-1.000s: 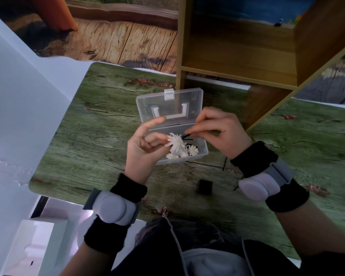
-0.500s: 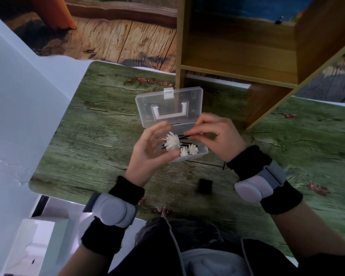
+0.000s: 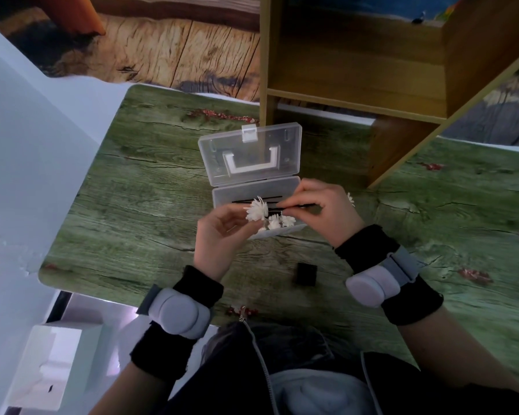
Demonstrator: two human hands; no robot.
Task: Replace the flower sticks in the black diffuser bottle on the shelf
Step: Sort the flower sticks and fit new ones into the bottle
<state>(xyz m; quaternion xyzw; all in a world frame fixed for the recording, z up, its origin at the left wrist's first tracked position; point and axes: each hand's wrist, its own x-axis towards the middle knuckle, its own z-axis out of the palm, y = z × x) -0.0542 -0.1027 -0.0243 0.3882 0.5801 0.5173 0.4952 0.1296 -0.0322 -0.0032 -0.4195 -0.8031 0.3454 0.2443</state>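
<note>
Since a second ago, I see both hands have moved a bit nearer me, and the flower now sits higher in the fingers. In the head view, my left hand (image 3: 219, 235) pinches the white flower (image 3: 256, 211). My right hand (image 3: 324, 209) pinches its black stick (image 3: 300, 206). They are just over the open clear box (image 3: 253, 187) on the green table (image 3: 138, 187). More flowers (image 3: 279, 222) lie in the box. A small black cap (image 3: 306, 274) lies near my right wrist. I cannot see the bottle.

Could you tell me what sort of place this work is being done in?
Probably a staged indoor workspace rather than a real home: the table wears a printed green wood-grain cover, the backdrop is a printed plank picture, and a bare wooden shelf unit stands on the table.
</note>
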